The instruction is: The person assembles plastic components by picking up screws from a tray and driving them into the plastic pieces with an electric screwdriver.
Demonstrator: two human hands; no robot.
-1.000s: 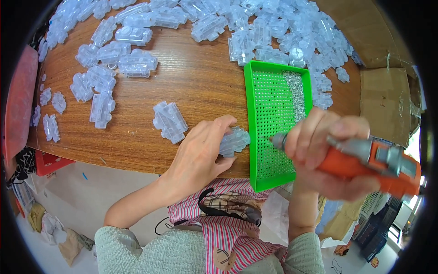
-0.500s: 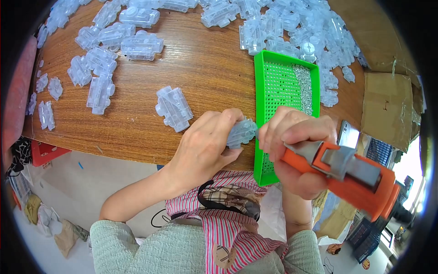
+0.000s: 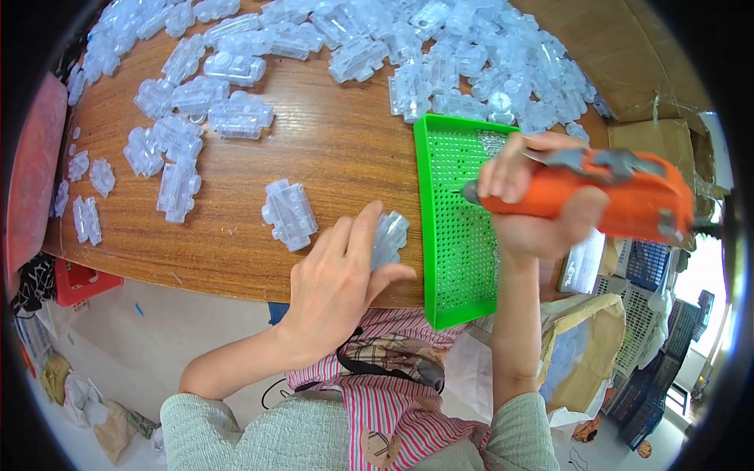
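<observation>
Right grip (image 3: 536, 224): closed around orange screwdriver (image 3: 628, 200), long axis crosswise, tip pointing left over green tray (image 3: 430, 235). Left grip (image 3: 342, 267): holding clear plastic part (image 3: 389, 238), partly hidden, near the table (image 3: 212, 255)'s front edge.

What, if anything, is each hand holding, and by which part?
The right hand grips an orange power driver around its body's front half. The left hand covers the left side of a clear plastic piece; whether it grips cannot be told.
</observation>
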